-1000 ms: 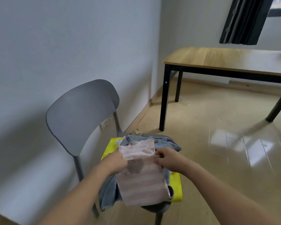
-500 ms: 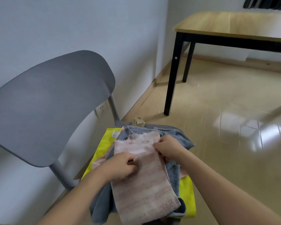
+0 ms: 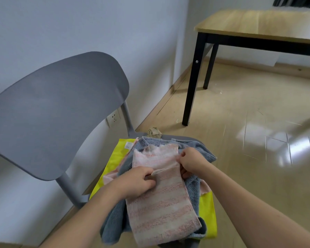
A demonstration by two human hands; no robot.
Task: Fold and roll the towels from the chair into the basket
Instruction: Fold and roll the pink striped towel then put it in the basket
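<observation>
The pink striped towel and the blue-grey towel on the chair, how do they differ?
The pink striped towel lies on top, fairly flat, pinched by the left hand and right hand; the blue-grey towel sits underneath, rumpled and unheld. One has pale stripes; the other is plain. Both rest on the grey chair.

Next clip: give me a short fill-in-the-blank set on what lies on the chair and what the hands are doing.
1. Both hands pinch the ____-and-white striped towel.
2. Right under it lies a ____ towel.
3. The bottom cloth on the grey chair is bright ____.
4. The left hand and right hand grip the striped towel at a ____ across it.

Missing: pink; blue-grey; yellow; fold
</observation>
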